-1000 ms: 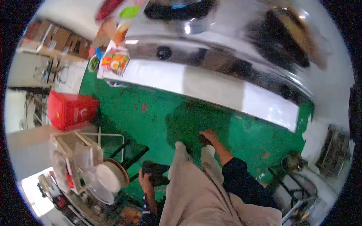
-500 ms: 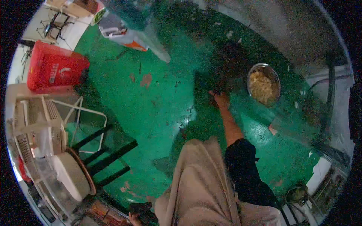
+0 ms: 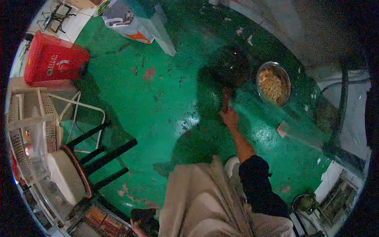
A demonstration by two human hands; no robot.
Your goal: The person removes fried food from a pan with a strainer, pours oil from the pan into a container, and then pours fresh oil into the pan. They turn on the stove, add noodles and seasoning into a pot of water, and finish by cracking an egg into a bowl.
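My right hand [image 3: 229,117] is closed round the reddish-brown handle [image 3: 226,98] of a dark frying pan [image 3: 229,65]. The pan points away from me over the green floor, and a small glint shows on its dark surface. Just right of it sits an oval-looking metal bowl [image 3: 289,87] filled with pale yellowish chopped food [image 3: 272,85]. At the lower left edge, a dark sleeve [image 3: 144,219] with a bit of bare skin belongs to my left arm; its hand is out of sight.
A red bin [image 3: 57,61] stands at left, above a stool with black legs [image 3: 114,158] and pale perforated crates [image 3: 29,106]. A white bag [image 3: 130,29] is at the top. Dark pipes or bars [image 3: 344,106] and a grey wall line the right side.
My right hand has come back toward me, and the pan and its handle, dim and blurred before, now show clearly. The view has shifted slightly.
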